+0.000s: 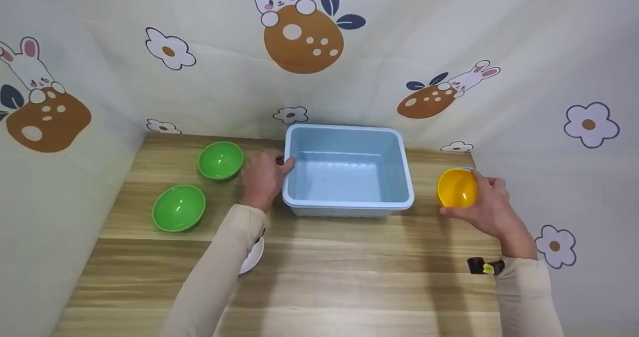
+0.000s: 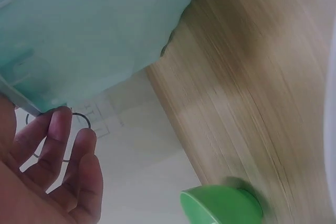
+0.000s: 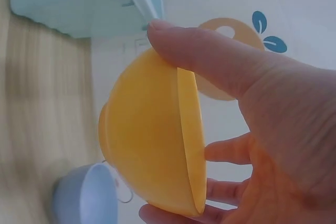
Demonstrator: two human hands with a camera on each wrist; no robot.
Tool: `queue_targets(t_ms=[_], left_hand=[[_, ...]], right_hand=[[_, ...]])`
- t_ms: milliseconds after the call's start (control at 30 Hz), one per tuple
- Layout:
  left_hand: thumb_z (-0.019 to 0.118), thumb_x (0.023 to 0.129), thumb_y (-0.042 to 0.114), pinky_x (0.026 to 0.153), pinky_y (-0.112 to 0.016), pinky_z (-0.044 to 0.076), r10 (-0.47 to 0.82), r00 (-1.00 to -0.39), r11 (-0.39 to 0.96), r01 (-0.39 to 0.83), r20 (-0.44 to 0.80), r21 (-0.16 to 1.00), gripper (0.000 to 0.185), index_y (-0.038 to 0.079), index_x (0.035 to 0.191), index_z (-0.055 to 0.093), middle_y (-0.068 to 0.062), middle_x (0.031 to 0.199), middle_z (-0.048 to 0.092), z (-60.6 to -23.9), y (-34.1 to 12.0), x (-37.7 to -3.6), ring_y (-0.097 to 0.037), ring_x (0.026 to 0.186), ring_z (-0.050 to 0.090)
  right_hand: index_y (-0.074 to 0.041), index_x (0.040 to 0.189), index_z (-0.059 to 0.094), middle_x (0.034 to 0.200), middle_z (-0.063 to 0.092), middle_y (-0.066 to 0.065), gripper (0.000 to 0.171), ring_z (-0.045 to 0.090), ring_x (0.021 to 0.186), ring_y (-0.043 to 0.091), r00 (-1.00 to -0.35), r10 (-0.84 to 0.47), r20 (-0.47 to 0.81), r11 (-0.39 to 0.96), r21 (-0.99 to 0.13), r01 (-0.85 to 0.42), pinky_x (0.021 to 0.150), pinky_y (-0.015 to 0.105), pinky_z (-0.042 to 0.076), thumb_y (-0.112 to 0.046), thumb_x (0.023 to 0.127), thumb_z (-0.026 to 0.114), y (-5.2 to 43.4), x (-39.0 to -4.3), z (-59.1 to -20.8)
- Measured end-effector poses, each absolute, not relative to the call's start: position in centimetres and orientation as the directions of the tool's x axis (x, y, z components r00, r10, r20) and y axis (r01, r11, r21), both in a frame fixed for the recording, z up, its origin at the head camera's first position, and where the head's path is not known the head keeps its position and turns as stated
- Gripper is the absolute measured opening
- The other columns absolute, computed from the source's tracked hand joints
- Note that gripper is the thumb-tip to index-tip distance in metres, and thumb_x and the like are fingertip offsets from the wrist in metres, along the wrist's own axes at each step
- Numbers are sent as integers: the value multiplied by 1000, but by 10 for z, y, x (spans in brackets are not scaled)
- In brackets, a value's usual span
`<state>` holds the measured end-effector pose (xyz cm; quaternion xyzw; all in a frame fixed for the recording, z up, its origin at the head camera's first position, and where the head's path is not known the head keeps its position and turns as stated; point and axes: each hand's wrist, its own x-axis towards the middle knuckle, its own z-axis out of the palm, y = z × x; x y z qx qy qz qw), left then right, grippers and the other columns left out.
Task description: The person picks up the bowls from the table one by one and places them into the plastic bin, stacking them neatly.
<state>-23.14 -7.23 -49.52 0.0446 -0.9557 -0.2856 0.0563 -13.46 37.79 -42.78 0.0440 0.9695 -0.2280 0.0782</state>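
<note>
- Your right hand (image 1: 491, 204) is clamped on the yellow bowl (image 1: 458, 187): the right wrist view shows the thumb (image 3: 210, 59) over the outer wall and the fingers curled under the lower edge, with the bowl tipped on its side so its mouth faces the palm.
- That bowl is lifted at the right end of the wooden table (image 1: 324, 277), just beside the right wall of the blue tub (image 1: 399, 177); the tub lies to the left of your right hand, so this is the nearer hand to that side of it.
- Beneath the yellow bowl, the right wrist view shows a pale blue bowl (image 3: 86, 195) on the table.
- Your left hand (image 1: 262, 177) is at the tub's left rim, thumb touching the edge; its fingers (image 2: 58, 135) are loosely bent and apart, and I cannot tell whether they press the wall.
- A white plate (image 1: 252, 257) peeks out from under your left forearm.
- Left of that hand sit two green bowls, the nearer green bowl (image 1: 178, 208) toward you and the farther green bowl (image 1: 220, 160) close to the hand, both upright and well apart from the yellow one.
</note>
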Motion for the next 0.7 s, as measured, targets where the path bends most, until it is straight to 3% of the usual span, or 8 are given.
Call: queue_targets(t_ms=[233, 500, 700], left_hand=[[70, 92, 49, 74, -51, 56, -125, -985, 828, -40, 115, 559, 39, 15, 110, 79, -8, 104, 79, -496, -70, -228, -31, 93, 74], [69, 94, 47, 71, -52, 56, -127, -984, 851, -43, 126, 523, 39, 13, 109, 79, -12, 95, 78, -494, -68, -228, -33, 85, 72], [68, 94, 47, 72, -51, 56, -147, -981, 858, -65, 123, 510, 39, 14, 109, 79, -11, 94, 76, -497, -66, -228, -32, 85, 70]], right_hand=[[-4, 163, 10, 149, 18, 39, 126, 45, 121, 55, -984, 8, -177, 895, -437, 86, 100, 72, 44, -60, 76, 82, 369, -144, -408], [-6, 163, 12, 149, 19, 36, 120, 44, 122, 54, -988, -11, -155, 900, -433, 59, 103, 70, 45, -52, 79, 83, 354, -161, -387], [-11, 165, 10, 155, 17, 34, 122, 44, 127, 54, -985, -34, -168, 906, -422, 40, 106, 68, 44, -60, 78, 80, 338, -176, -375]])
